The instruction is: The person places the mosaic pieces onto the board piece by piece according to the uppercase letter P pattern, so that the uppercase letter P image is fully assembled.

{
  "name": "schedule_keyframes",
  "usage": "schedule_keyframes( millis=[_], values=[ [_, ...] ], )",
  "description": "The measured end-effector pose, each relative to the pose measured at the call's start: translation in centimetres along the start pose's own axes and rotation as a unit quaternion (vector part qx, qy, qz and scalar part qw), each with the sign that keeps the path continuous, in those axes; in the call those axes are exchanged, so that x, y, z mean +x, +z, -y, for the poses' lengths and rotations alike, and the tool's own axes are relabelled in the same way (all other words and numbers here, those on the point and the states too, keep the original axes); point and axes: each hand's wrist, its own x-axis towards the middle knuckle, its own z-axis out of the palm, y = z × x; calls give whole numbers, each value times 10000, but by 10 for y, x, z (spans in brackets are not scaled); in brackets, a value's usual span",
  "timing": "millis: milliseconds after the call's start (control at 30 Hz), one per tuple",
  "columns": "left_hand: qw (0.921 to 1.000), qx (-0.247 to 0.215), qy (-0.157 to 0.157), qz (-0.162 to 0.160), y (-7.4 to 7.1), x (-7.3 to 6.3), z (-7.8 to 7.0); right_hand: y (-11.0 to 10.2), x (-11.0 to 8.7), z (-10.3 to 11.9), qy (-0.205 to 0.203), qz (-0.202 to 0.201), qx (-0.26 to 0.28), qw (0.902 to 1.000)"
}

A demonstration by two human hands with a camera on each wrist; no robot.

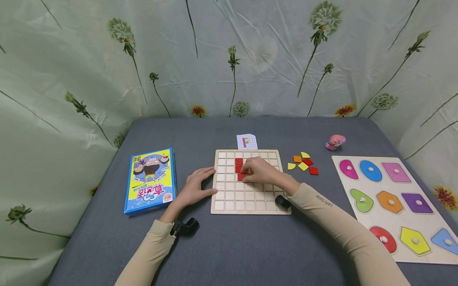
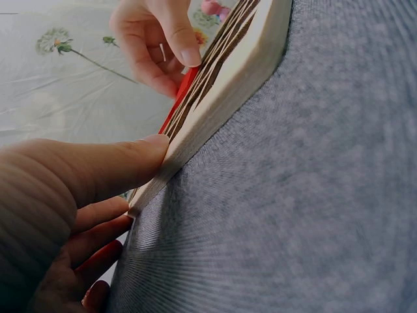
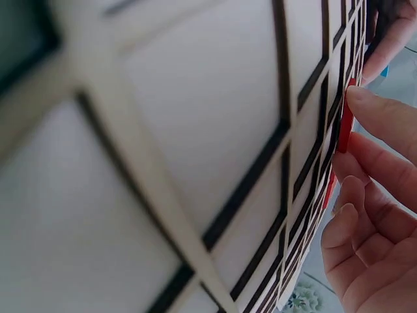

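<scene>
A wooden grid board [image 1: 230, 195] of pale square cells lies in the middle of the grey table. My right hand [image 1: 263, 171] pinches a red square tile [image 1: 241, 177] between thumb and fingers, low over the grid; in the right wrist view the tile [image 3: 346, 120] is edge-on at the fingertips. Just above it in the head view, two red tiles [image 1: 238, 161] sit in one column of cells. My left hand [image 1: 196, 186] touches the board's left edge, thumb and fingers extended; the left wrist view has the thumb [image 2: 124, 168] against the wooden rim.
A card with a small coloured grid pattern [image 1: 247, 141] lies behind the board. Loose red, orange and yellow pieces [image 1: 303, 166] are scattered to its right, near a pink toy [image 1: 335, 142] and a knobbed shape puzzle [image 1: 375, 216]. A blue-and-yellow box [image 1: 150, 180] stands left.
</scene>
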Motion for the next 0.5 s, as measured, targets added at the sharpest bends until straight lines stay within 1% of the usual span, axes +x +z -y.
schedule_keyframes(
  millis=[300,500],
  values=[
    [10000,-54,-36,15,1,-1,0,5,2,1,21,-144,-14,9999],
    [9999,-47,-82,44,0,0,-1,4,3,1,41,-187,65,9998]
  ],
)
